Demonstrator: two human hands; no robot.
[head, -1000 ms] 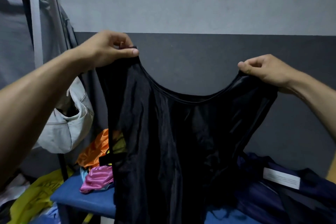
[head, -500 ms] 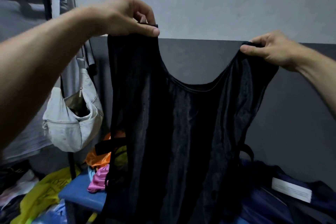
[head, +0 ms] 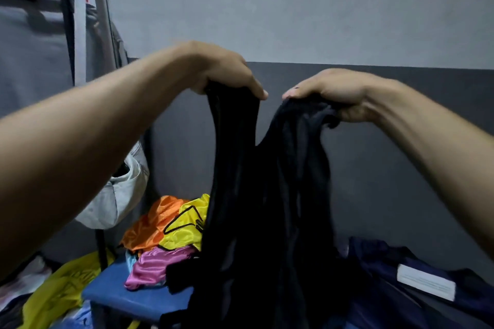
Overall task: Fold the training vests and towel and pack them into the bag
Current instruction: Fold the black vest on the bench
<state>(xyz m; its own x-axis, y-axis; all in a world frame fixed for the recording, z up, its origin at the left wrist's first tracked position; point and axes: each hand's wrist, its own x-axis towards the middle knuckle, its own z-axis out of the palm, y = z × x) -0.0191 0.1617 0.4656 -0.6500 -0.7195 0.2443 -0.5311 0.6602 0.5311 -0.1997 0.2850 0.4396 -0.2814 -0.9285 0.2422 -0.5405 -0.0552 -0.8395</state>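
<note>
Both hands are raised in front of the wall, close together but not touching. Left hand (head: 230,75) grips one shoulder strap of the black training vest (head: 267,208); right hand (head: 339,93) grips the other, fingers curled over bunched fabric. The vest hangs between them, its lower part draping onto the blue surface (head: 139,299).

Step in hand, as judged: the first lengthwise fold, strap brought to strap. The next move calls for joining the straps in one hand and aligning the side edges (the slick fabric may slip) before folding crosswise.

Orientation: long axis vertical, neckline up, hem down. Orange, yellow and pink vests (head: 171,227) lie unfolded to the left; the dark blue bag (head: 401,262) lies to the right.
</note>
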